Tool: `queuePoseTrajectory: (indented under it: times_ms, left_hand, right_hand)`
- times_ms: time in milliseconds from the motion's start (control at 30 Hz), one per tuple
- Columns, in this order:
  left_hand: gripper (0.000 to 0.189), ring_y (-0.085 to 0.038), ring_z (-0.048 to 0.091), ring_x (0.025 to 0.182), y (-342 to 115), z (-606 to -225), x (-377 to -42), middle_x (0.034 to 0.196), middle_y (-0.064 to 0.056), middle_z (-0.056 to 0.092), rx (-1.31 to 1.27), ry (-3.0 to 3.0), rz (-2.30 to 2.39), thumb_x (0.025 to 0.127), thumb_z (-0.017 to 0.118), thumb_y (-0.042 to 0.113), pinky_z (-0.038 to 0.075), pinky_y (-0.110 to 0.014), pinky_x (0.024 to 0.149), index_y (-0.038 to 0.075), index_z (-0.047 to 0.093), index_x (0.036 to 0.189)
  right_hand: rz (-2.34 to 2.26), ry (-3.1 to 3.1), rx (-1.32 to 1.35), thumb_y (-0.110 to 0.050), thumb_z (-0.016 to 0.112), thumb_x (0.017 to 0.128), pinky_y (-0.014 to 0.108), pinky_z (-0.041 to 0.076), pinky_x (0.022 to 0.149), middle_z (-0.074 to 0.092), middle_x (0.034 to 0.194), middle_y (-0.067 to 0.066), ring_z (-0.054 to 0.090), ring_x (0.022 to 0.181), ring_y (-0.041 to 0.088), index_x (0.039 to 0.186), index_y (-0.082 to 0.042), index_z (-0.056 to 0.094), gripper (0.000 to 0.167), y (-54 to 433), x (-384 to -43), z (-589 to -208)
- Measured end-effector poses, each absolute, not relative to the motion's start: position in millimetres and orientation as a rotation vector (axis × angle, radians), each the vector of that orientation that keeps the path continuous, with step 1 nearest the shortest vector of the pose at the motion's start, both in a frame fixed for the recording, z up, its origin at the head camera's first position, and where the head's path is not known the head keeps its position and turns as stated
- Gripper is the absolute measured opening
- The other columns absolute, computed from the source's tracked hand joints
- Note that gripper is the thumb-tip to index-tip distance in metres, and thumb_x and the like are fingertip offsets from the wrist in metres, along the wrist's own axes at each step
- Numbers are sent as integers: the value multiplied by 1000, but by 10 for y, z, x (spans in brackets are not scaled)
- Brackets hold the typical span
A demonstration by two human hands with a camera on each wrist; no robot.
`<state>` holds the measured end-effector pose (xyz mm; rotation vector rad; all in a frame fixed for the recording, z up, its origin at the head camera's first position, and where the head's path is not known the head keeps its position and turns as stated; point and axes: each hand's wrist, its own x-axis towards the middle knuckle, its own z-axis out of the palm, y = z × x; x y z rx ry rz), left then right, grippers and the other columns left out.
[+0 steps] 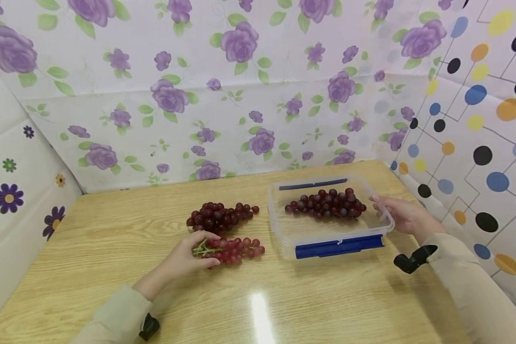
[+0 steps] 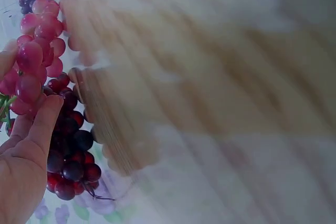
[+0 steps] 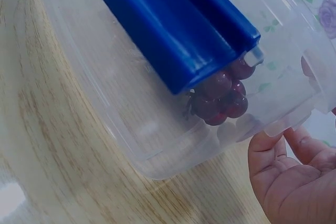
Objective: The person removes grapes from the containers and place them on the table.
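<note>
A bunch of pinkish-red grapes (image 1: 236, 251) with a green stem lies on the wooden table in the head view. My left hand (image 1: 184, 260) pinches its stem end, thumb on the near side and fingers on the far side. Just behind it is a bunch of dark red grapes (image 1: 217, 217). To the right stands a clear plastic container (image 1: 284, 234) with blue clips, no lid on it, and another dark grape bunch (image 1: 327, 204) inside. My right hand (image 1: 406, 217) grips the container's right rim, as the right wrist view also shows.
Behind the wooden table (image 1: 124, 224) rises a wall covering with purple flowers (image 1: 241, 95). A dotted covering (image 1: 477, 143) borders the right side, and a white one with small flowers (image 1: 21, 157) the left. Light reflects off the table's front part.
</note>
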<state>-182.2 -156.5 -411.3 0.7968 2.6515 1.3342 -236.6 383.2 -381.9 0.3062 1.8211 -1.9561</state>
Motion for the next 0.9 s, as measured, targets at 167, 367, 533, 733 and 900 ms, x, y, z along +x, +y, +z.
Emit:
queuePoseTrajectory:
  times_ms: [167,367,533,733,900]
  left_hand:
    - [43,-35,56,115,-1608,-4134,-1825,114,-10,63,838,2641,1317,79,77,19,39,-53,102,6,62,117]
    - [45,-34,57,114,-1614,-4162,-1828,113,-8,65,836,2621,1298,77,79,21,42,-51,99,7,62,117]
    - [46,-34,56,113,-1621,-4179,-1825,113,-8,64,803,2627,1258,76,79,20,48,-46,94,9,61,118]
    - [50,-34,56,113,-1644,-4196,-1824,115,-9,63,799,2644,1200,76,79,21,50,-44,92,7,60,120]
    - [51,-37,55,115,-1655,-4187,-1826,116,-10,63,764,2651,1174,76,79,20,45,-52,97,7,59,121]
  right_hand:
    - [-1963,1820,314,-31,52,98,23,42,65,47,94,-5,46,72,8,82,-27,69,24,3824,-2366,-3808]
    - [-1953,1828,302,-31,52,98,25,42,68,45,98,-4,46,75,8,82,-28,70,24,3833,-2367,-3817]
    - [-1971,1813,307,-31,53,98,25,41,68,45,99,-4,45,76,9,83,-28,71,23,3842,-2364,-3825]
    - [-1962,1807,344,-31,53,97,26,40,71,44,99,-4,45,77,9,83,-27,70,23,3846,-2360,-3833]
    - [-1967,1809,315,-32,53,98,25,41,70,41,103,-2,43,80,10,84,-28,70,22,3845,-2360,-3832]
